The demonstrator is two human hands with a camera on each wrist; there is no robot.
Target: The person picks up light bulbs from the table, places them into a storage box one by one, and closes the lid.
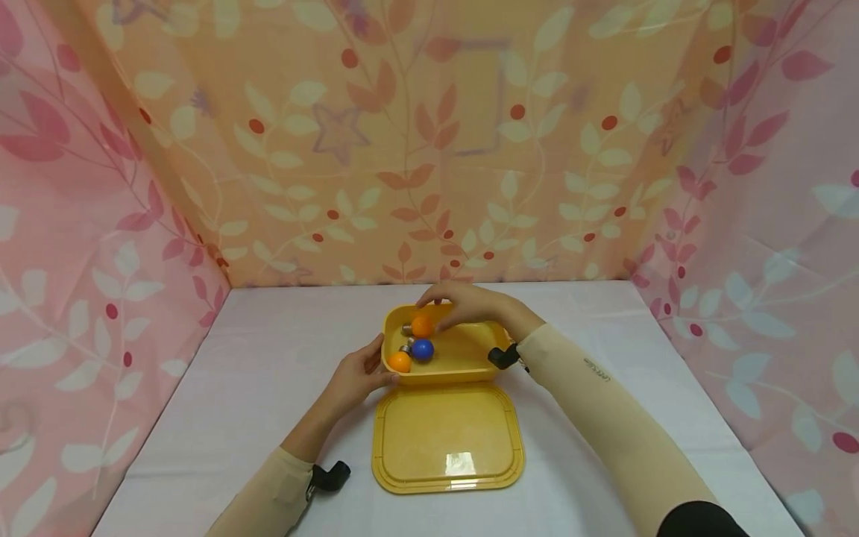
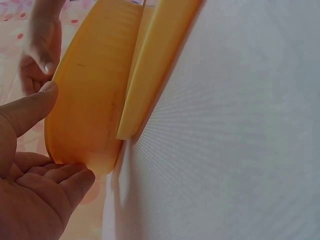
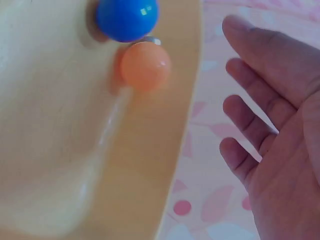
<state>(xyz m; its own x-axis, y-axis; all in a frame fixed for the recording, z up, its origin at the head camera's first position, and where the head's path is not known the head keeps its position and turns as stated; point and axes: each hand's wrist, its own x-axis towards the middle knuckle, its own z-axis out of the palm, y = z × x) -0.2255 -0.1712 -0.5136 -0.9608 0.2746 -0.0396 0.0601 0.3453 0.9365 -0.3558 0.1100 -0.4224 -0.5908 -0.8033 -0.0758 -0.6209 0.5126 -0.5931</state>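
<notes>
Head: far orange bulb (image 1: 422,326) lies inside yellow box (image 1: 470,350), base toward box's left end; right hand (image 1: 470,304), the nearer one, sits just box-rightward. Left wrist: left hand (image 2: 31,200) grips box's left end. Right wrist: right hand spread, holding nothing.

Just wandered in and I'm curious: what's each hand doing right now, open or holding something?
Left hand: holding the yellow box at its left end.
Right hand: open, holding nothing.
</notes>
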